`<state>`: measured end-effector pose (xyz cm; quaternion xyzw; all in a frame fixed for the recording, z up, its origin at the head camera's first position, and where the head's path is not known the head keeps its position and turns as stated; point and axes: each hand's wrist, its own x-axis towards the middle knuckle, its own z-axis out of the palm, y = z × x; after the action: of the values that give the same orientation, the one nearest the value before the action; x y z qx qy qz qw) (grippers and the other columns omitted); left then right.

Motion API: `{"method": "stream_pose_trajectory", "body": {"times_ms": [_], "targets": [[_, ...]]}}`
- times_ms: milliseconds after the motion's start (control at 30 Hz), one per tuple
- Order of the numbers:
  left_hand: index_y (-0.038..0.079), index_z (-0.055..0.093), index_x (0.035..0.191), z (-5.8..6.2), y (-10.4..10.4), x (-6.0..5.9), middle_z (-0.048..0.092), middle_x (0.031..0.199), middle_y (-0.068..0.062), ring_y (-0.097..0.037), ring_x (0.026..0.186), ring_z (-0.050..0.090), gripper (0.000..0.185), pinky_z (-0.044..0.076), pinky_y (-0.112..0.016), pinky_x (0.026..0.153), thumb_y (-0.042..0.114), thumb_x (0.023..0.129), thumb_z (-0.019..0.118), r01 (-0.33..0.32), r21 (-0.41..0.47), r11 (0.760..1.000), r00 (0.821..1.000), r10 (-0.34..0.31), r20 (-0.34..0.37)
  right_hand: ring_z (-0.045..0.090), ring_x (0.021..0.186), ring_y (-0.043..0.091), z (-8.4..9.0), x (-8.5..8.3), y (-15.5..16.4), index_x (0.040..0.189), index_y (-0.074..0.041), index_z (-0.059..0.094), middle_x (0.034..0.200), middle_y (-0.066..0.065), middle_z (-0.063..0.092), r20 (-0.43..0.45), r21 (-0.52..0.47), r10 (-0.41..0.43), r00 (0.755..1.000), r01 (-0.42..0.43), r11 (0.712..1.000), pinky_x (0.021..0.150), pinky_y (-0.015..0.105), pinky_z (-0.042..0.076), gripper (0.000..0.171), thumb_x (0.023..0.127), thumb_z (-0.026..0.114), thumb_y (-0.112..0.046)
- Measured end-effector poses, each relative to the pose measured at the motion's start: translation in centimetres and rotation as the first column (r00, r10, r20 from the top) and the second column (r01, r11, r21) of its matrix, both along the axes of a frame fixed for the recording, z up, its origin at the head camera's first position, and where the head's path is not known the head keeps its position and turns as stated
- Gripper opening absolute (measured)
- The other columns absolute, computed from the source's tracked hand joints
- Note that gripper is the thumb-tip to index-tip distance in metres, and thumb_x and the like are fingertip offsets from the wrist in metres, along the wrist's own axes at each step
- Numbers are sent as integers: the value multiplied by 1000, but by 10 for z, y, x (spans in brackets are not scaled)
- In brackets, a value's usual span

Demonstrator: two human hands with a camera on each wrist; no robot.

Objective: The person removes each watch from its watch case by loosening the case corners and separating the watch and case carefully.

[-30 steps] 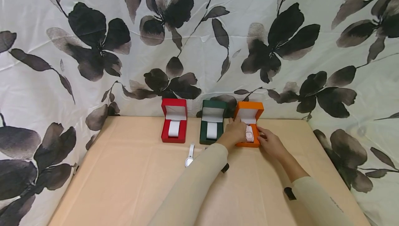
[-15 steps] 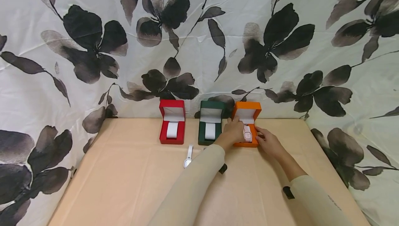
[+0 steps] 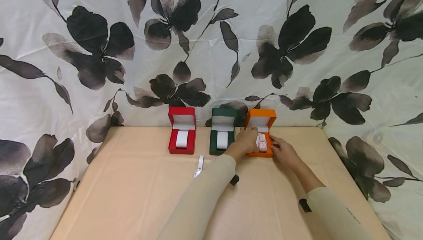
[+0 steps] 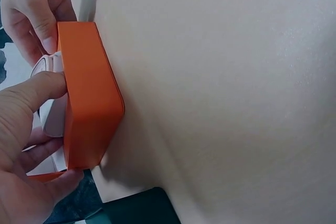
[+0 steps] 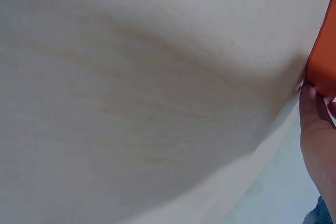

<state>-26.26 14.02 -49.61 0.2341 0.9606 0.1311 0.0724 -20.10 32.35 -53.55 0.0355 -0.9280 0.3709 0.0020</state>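
Note:
An open orange watch box [image 3: 262,113] stands at the right of a row of three. In it a pink watch [image 3: 262,145] sits round a pale cushion [image 4: 52,116]. My left hand [image 3: 247,140] reaches into the box from the left, its thumb and fingers about the watch and cushion; one finger lies outside the box wall in the left wrist view. On the right side, my right hand [image 3: 286,151] holds the box, thumb at the upper edge and fingers [image 5: 311,100] low on the outer wall. The left hand hides part of the box's left side.
An open red watch box [image 3: 181,111] and an open green watch box [image 3: 224,113] stand to the left, each with a white cushion. A silver watch [image 3: 199,164] lies on the table [image 3: 138,181], partly behind the left sleeve. Floral cloth [image 3: 231,60] hangs behind.
The pink watch's dial shows slightly lower in the orange box than before. Both hands keep their places at the box; the whole head view has shifted a little.

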Motion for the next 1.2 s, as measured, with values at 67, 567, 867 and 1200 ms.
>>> {"method": "stream_pose_trajectory", "body": {"times_ms": [67,567,867,1200], "targets": [[17,56,142,-1,0,-1,57,135,0,-25,120,51,78,56,-34,97,41,76,91,-1,16,1000,1000,1,2,57,129,52,0,0,0,154,8,37,144,36,50,5,-5,-3,1000,3,1000,107,61,47,55,104,55,-4],[18,66,111,-4,-12,-8,65,92,8,-18,93,58,57,39,-37,91,49,71,92,59,119,991,997,-52,-60,57,128,51,1,-1,0,154,7,39,146,35,50,0,12,-4,1000,4,1000,107,61,48,54,104,56,-4],[17,67,115,-5,-15,-12,69,97,9,-13,93,60,60,38,-33,90,52,72,91,95,201,975,995,-90,-33,55,129,53,1,-1,4,153,7,39,145,37,50,8,18,-12,1000,12,1000,108,64,45,55,104,57,-6],[17,68,113,-4,-18,-12,69,95,9,-12,91,59,57,38,-30,89,47,71,94,61,276,959,998,-61,-9,55,131,51,0,-6,3,155,5,38,147,35,49,20,23,-10,1000,10,1000,109,62,45,55,105,56,-6]]}}
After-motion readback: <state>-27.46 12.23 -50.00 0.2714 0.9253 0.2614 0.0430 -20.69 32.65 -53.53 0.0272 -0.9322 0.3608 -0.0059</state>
